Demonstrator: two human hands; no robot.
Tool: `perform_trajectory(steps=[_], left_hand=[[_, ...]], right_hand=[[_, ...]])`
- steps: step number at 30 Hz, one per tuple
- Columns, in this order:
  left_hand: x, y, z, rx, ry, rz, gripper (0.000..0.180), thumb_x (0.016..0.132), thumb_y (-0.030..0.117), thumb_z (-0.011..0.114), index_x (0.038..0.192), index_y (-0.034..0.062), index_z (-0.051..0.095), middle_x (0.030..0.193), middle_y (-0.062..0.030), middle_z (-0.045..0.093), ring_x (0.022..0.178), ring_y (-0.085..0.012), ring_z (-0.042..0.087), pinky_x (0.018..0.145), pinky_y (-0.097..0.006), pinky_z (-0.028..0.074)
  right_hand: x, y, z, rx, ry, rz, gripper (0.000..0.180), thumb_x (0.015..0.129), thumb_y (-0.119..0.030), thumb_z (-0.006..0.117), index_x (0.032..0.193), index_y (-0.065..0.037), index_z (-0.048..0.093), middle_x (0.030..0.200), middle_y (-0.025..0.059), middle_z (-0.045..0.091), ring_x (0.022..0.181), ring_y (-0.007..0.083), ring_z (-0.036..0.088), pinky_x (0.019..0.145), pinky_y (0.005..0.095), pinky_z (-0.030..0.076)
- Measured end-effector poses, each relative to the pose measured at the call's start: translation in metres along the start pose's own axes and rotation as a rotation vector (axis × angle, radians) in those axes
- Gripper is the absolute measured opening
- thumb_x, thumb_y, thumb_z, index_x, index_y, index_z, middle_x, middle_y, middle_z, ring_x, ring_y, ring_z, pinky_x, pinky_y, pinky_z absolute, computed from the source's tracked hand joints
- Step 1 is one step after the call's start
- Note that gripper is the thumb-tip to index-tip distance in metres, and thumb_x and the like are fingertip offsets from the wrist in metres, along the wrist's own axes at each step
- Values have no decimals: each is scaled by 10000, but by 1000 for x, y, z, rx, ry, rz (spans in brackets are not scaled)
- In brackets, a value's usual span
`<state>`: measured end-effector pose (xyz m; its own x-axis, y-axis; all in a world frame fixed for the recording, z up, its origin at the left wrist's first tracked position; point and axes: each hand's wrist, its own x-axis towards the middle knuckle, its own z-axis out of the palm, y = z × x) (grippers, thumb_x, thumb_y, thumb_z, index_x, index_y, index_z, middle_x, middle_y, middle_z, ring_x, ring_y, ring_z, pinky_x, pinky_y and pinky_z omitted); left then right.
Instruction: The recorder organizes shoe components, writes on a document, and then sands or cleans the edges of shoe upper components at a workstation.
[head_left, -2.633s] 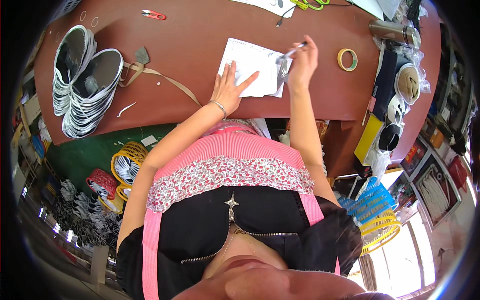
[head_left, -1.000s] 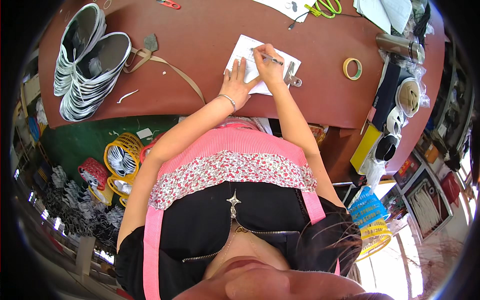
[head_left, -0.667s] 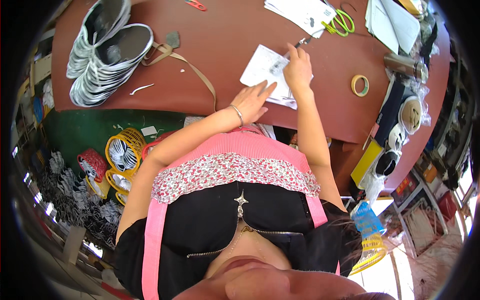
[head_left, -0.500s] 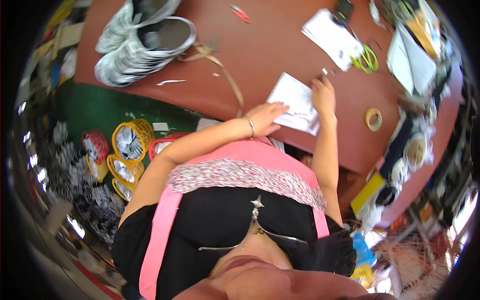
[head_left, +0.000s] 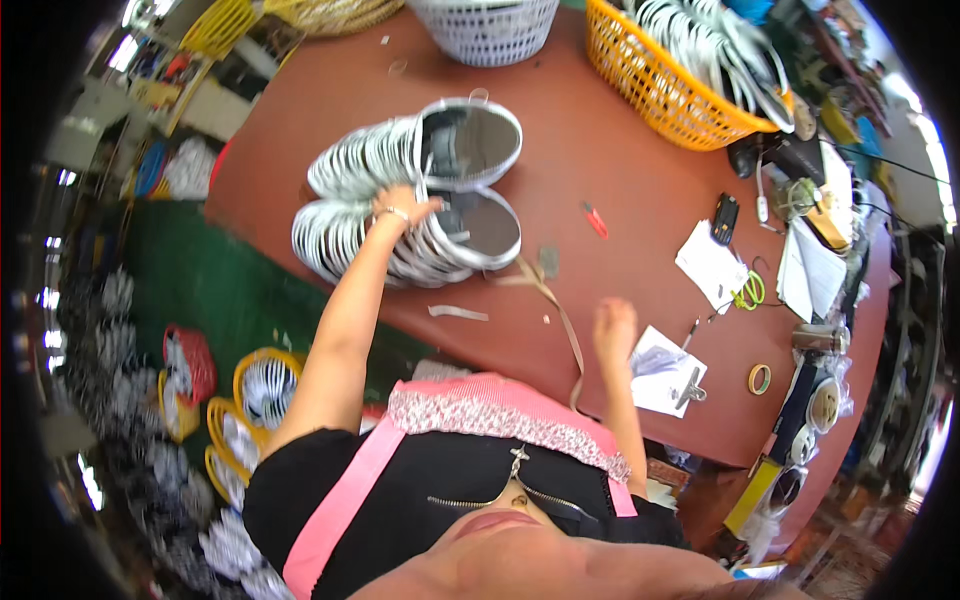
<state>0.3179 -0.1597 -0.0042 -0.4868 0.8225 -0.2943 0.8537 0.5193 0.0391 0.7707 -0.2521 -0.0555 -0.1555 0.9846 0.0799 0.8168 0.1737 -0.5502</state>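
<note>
Two nested stacks of grey-and-white striped shoe uppers lie side by side on the red-brown table: the far stack (head_left: 365,155) and the near stack (head_left: 345,243). My left hand (head_left: 405,208) reaches onto the near stack beside the gap, its thumb out to the right and its fingers apart on the uppers. Over the table, to the left of a clipboard (head_left: 690,388) with white papers (head_left: 657,385), is my right hand (head_left: 615,328). Its fingers are blurred, and nothing plainly shows in them. A pen (head_left: 691,333) lies at the clipboard's far edge.
A tan strap (head_left: 565,325) trails to the table's near edge. Red snips (head_left: 595,220), green-handled scissors (head_left: 749,290), a black phone-like device (head_left: 725,218) and a tape roll (head_left: 759,379) lie around. An orange basket (head_left: 665,85) of uppers and a white basket (head_left: 485,30) stand at the back.
My left hand has left the papers and moved to the shoe uppers. My right hand has moved away from the papers and no longer holds the pen. The view has shifted, showing the far baskets.
</note>
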Motion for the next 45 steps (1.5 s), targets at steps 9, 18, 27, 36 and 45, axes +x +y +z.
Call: perform_trajectory(steps=[9,18,27,36,45], left_hand=[[65,-85,15,-968,-575,316,222,746,14,596,927,12,725,752,24,603,664,-102,519,604,-274,417],[30,-213,-107,-1582,-347,317,500,663,-2,525,1145,-36,651,893,-52,668,799,-118,631,691,-217,496],[103,-468,-225,-1756,26,224,330,949,220,492,1160,-2,615,1134,-104,674,991,-171,661,872,-299,525],[243,-626,-166,-1801,274,-234,248,892,208,678,1096,74,636,1061,-35,627,1024,-154,568,954,-313,412],[367,-595,-72,-538,417,-205,775,748,493,777,1243,-25,482,1190,-241,540,1158,-422,486,1003,-501,368]], right_hand=[[-5,-187,164,709,-120,217,854,933,-352,674,1534,41,213,1485,259,394,1378,334,405,1140,415,311],[66,-333,175,901,-289,105,526,1044,-303,451,1437,44,403,1464,208,439,1384,316,364,1157,393,259],[207,-593,207,1208,-875,-495,925,931,-342,667,1581,-31,86,1613,151,210,1479,279,218,1199,417,188],[418,-641,346,767,-429,-253,283,955,-142,653,1218,-38,647,1124,93,698,967,161,675,873,300,520],[743,-709,379,-419,363,-497,681,799,-120,685,1427,-72,426,1513,135,409,1313,346,476,1074,484,396]])
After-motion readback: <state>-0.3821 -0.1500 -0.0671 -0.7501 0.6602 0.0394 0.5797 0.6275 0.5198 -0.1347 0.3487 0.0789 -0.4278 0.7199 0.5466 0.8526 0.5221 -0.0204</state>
